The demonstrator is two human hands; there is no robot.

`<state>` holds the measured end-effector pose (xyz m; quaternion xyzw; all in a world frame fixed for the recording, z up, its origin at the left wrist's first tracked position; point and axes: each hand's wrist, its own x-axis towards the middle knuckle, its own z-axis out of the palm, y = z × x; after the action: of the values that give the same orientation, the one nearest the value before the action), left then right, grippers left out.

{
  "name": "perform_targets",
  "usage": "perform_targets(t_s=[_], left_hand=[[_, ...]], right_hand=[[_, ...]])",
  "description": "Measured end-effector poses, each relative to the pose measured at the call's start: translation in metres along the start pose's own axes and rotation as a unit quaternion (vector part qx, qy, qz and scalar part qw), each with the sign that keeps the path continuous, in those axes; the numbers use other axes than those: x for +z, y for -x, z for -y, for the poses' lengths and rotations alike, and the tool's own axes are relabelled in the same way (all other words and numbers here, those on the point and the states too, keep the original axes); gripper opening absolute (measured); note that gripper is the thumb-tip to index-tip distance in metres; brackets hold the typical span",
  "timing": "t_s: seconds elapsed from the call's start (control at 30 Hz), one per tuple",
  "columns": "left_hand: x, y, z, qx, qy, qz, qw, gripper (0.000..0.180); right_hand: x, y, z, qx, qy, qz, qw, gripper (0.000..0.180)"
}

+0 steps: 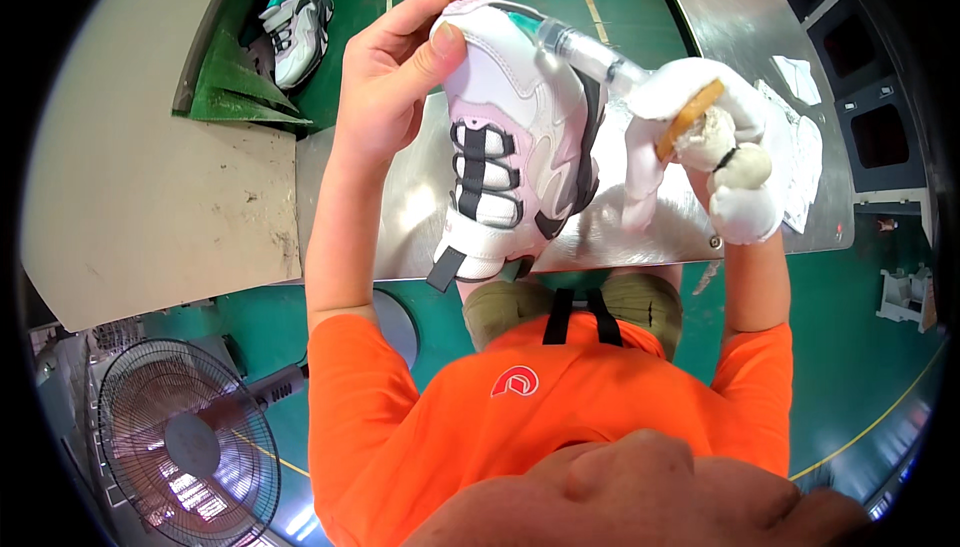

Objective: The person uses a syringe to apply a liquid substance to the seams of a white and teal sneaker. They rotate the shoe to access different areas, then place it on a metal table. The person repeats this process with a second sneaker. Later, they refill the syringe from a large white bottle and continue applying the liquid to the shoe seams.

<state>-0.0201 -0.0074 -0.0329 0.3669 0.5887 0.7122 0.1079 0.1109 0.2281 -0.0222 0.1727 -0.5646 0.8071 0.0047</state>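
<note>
White-and-pink sneaker [515, 137] held above steel tabletop [400, 217], gripped at heel by bare left hand [395, 72]; at 3 o'clock, gloved right hand [715, 152] closed on brush [690, 117]. Judged light, padded, stiffest at sole and heel.

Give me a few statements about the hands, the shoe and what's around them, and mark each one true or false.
1. The left hand grips the white and pink sneaker at one end. True.
2. The right hand is bare. False: it wears a white glove.
3. The right hand holds a clear syringe-like tube against the sneaker. True.
4. A second sneaker lies on the metal table. False: it sits apart, on the green stand at upper left.
5. A fan stands at lower left. True.
</note>
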Motion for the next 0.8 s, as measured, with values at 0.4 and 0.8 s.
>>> perform_targets(t_s=[0.4, 0.8], left_hand=[[-0.042, 0.014, 0.047, -0.048, 0.101, -0.188, 0.976, 0.042], [-0.063, 0.027, 0.078, -0.193, 0.108, -0.318, 0.922, 0.043]], right_hand=[[-0.010, -0.031, -0.044, 0.054, 0.006, 0.000, 0.998, 0.044], [-0.018, -0.033, -0.071, 0.169, -0.034, -0.026, 0.985, 0.046]])
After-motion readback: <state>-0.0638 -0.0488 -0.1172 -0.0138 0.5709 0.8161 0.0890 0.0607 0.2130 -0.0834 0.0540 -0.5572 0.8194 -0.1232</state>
